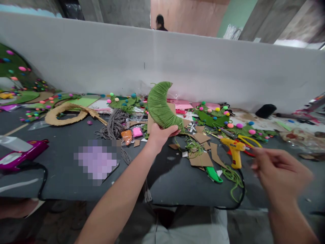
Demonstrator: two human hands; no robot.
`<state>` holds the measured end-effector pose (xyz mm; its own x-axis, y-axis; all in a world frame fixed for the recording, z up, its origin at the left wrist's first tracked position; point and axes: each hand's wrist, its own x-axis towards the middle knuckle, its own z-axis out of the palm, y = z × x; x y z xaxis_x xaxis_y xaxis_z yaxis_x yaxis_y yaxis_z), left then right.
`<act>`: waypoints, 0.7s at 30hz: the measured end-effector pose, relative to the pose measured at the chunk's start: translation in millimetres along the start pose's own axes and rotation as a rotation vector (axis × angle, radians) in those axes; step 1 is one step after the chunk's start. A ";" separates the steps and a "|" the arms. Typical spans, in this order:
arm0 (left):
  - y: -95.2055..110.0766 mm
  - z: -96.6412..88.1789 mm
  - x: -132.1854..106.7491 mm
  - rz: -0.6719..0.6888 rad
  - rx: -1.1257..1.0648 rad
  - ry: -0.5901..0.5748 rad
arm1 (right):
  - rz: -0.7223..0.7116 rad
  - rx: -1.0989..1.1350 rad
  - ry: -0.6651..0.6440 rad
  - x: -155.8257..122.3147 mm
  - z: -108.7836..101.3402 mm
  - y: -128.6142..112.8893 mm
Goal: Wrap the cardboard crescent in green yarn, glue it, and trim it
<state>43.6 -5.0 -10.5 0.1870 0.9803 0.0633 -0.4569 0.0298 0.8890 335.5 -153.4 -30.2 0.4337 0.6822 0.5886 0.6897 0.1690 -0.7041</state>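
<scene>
My left hand point(162, 135) is closed round the lower end of a green yarn-wrapped crescent point(159, 105) and holds it up over the table. The crescent's pointed tip faces up and to the right. Off to the right, my right hand point(281, 173) is raised and blurred, its thumb and fingers drawn together. Whatever may be between them cannot be made out. Left of that hand is a yellow glue gun point(235, 150) with a black cord. Green yarn point(232, 178) lies loose beside the glue gun.
Cardboard scraps point(201, 157) and a green-handled tool point(214, 174) lie mid-table. Grey yarn point(116, 123), a tan ring point(67, 114) and a purple hot tool point(25, 154) are to the left. Pompom-trimmed green pieces point(213, 117) line the white partition point(101, 61). A person point(160, 23) is behind it.
</scene>
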 end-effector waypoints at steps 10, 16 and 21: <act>-3.7 -0.9 1.1 0.029 0.127 -0.006 | -0.011 0.424 -0.408 61.7 129.9 -65.2; -8.6 -0.9 1.8 0.008 0.195 -0.080 | 0.211 0.676 -0.569 48.0 138.7 -42.1; -12.4 -2.7 2.0 0.005 0.330 -0.123 | 0.340 0.716 -0.616 41.4 141.1 -42.5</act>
<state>47.4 -2.9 -22.6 0.2984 0.9488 0.1040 -0.1559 -0.0591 0.9860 242.3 -31.9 -32.0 0.0269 0.9889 0.1462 -0.0143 0.1466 -0.9891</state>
